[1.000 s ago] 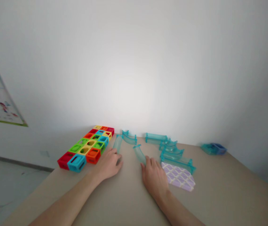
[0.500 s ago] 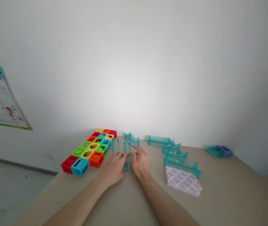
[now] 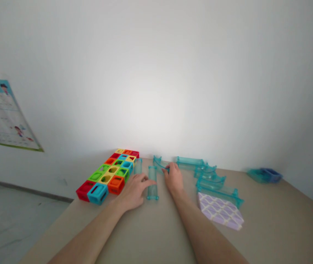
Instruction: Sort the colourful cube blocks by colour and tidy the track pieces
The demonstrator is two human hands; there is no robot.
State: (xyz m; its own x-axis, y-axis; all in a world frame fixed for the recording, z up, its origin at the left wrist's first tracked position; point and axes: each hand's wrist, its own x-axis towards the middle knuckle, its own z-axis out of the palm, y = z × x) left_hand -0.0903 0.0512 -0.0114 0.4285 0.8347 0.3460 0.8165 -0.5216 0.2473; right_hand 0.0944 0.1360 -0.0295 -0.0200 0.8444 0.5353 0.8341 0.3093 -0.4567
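My left hand (image 3: 134, 190) lies flat on the beige table (image 3: 156, 234), fingers spread, fingertips touching a clear teal straight track piece (image 3: 152, 182). A second straight teal piece (image 3: 138, 165) lies just left of it, beside a grid of coloured hollow cubes (image 3: 109, 175). My right hand (image 3: 173, 177) reaches further back, its fingers closing on the end of a curved teal track piece (image 3: 159, 163).
More teal track pieces (image 3: 210, 180) lie in a cluster at the right, next to a purple patterned card (image 3: 220, 215). A teal and blue piece (image 3: 264, 174) sits at the far right near the wall. A poster (image 3: 2, 117) hangs on the left wall.
My right hand let go of the straight teal piece it had slid beside the left hand and moved back to the curved piece. My left hand stayed by the straight pieces.
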